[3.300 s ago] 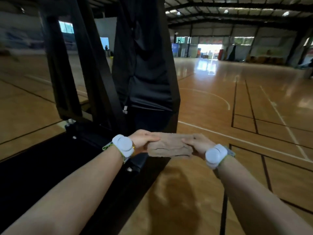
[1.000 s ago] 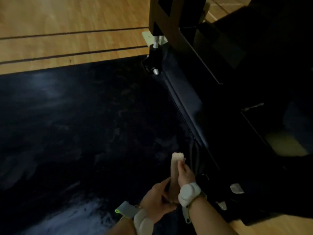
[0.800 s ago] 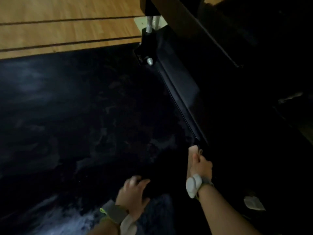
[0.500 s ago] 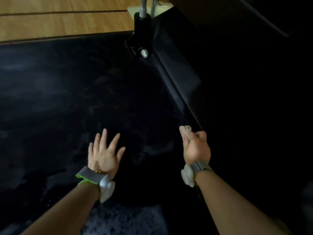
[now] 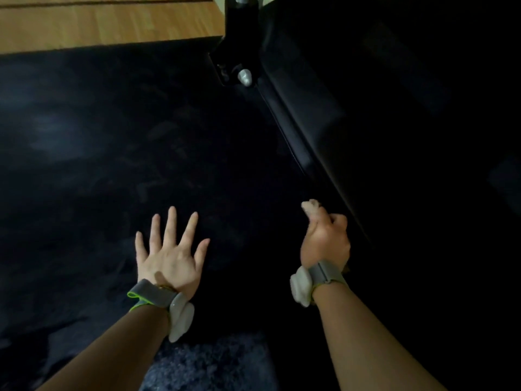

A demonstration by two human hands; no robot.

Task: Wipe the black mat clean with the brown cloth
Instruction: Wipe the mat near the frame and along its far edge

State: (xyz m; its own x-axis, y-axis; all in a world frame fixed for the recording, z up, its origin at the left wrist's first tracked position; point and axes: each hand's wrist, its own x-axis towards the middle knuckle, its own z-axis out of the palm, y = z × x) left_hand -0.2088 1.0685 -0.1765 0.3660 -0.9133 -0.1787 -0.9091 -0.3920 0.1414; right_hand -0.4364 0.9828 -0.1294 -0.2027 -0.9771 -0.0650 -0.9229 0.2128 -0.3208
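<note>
From the head view, the left hand (image 5: pixel 172 256) lies flat with fingers spread on the black mat (image 5: pixel 118 142). The right hand (image 5: pixel 324 238) is fisted around the brown cloth (image 5: pixel 310 208), whose end pokes out above the knuckles, close beside a padded black frame (image 5: pixel 304 108). A wooden floor (image 5: pixel 107 24) shows beyond the mat.

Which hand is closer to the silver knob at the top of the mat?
Right. The right hand, gripping the brown cloth, is below the silver knob, slightly right. The left hand lies flat on the black mat, farther down-left.
</note>
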